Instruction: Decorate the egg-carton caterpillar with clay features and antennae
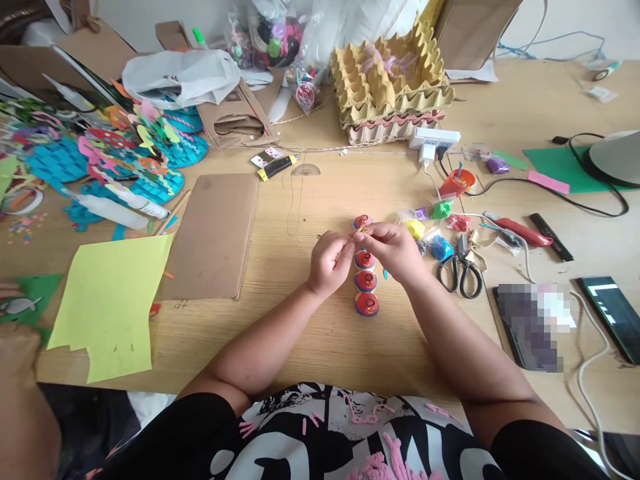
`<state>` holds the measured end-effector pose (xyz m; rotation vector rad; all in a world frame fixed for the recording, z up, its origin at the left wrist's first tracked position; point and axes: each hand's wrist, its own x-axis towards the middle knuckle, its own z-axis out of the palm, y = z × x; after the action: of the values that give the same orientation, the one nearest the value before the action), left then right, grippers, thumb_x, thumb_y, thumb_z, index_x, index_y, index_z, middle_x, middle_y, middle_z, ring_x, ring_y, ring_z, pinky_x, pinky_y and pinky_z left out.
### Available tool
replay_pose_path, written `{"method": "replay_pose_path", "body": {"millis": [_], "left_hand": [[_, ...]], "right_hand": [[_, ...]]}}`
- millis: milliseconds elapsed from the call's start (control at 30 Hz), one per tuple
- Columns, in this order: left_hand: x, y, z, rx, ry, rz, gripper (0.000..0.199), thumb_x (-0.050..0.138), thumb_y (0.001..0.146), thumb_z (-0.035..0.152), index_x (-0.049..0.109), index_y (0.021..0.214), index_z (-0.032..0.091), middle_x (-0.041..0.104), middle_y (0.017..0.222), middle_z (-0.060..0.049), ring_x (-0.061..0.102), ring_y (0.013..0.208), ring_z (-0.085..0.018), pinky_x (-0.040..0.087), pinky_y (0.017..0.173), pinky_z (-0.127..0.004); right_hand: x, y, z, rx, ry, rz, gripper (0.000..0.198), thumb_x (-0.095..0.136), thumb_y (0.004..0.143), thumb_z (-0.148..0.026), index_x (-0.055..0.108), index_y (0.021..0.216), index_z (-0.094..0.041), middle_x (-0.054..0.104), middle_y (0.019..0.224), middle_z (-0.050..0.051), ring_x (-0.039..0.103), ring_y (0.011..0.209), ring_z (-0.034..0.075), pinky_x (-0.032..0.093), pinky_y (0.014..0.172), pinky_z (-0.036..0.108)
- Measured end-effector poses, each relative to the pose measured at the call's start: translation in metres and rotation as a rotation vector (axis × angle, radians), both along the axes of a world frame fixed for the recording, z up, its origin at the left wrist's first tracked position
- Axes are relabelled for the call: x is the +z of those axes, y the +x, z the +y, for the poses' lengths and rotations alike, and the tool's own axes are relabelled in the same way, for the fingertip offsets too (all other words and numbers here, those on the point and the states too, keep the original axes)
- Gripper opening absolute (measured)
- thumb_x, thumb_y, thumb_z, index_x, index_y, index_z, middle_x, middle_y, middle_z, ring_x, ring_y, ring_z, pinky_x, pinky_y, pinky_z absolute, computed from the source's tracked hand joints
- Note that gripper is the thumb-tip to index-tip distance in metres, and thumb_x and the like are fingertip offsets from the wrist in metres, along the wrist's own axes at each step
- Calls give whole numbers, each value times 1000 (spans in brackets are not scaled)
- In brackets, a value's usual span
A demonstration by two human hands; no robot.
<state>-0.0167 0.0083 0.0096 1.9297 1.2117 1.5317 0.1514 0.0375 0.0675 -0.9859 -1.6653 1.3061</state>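
in the head view, a pale wooden table (290, 347) spreads to the wall, with stacked egg trays (347, 77) at the back. a row of red, blue-rimmed discs (366, 281) lies between the person's forearms, its long axis running straight away from the body. the left hand (329, 262) and the right hand (396, 251) meet over its farther part, about equally near; the nearer discs sit on the body side of the fingertips. both hands are narrowed to a pinch on a small yellowish piece (361, 229), too blurred to identify. scissors (461, 270) lie right of the row. the shirt (310, 437) bears large, partly cut-off lettering; print on the yellow-and-black tube (277, 167) is too small to read, and no brand is legible.
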Motion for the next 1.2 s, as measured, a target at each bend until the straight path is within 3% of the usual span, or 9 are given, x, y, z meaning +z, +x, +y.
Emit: {"method": "replay_pose_path", "body": {"millis": [167,333,567,700,867,933,1033,1133,1200], "left_hand": [[4,0,-3,-42,-27,-6,36,49,108,42,69,85,22,71,81,-6,63,82,-20,48,80,-36],[7,-1,-5,-43,41,39,35,50,109,34,67,81,21,70,77,-4,62,78,-18,46,77,-34],[10,0,-4,-51,93,69,33,51,109,30,68,83,21,70,77,-2,63,78,-16,47,77,-32],[10,1,-5,-62,109,85,33,50,109,30,67,82,21,70,76,-2,63,78,-16,49,77,-32],[10,2,-5,-84,127,67,32,52,109,28,67,81,20,70,77,-2,62,78,-16,48,78,-32],[10,2,-5,-89,112,52,32,52,108,28,68,81,20,70,78,-2,63,78,-16,49,78,-31],[10,3,-5,-80,64,19,35,51,109,31,68,80,21,70,76,-2,64,78,-16,50,79,-31],[9,2,-5,-71,40,6,38,50,109,35,68,79,21,70,75,-3,65,77,-16,51,78,-31],[9,2,-4,-77,56,7,37,51,109,35,69,80,20,71,76,-3,65,77,-16,51,77,-31]], "right_hand": [[-1,2,-7,-39,46,13,44,79,85,-65,77,72,-22,78,82,6,73,84,22,58,83,35],[4,15,-2,-89,-31,65,44,87,76,-64,77,82,-21,74,79,4,64,71,18,52,66,32],[16,22,-1,-79,-72,76,47,89,74,-62,71,76,-19,65,70,1,53,65,12,43,59,27],[13,22,-2,-34,-228,202,44,93,72,-57,70,74,-19,63,66,-2,49,59,10,39,56,25],[6,17,-3,-63,-544,435,41,101,59,-43,69,72,-20,66,68,-2,58,64,10,46,59,22],[3,15,-2,-69,-596,483,41,100,60,-43,68,72,-20,64,67,-3,57,62,9,47,58,21],[2,15,0,-94,-489,476,37,99,65,-40,72,81,-21,65,71,-4,55,62,7,46,58,20],[2,18,1,19,-363,360,46,100,65,-38,79,104,-24,74,89,-1,65,78,12,54,71,24],[2,18,0,73,-302,247,42,97,69,-45,82,102,-23,77,96,3,69,86,16,57,79,30]]}}
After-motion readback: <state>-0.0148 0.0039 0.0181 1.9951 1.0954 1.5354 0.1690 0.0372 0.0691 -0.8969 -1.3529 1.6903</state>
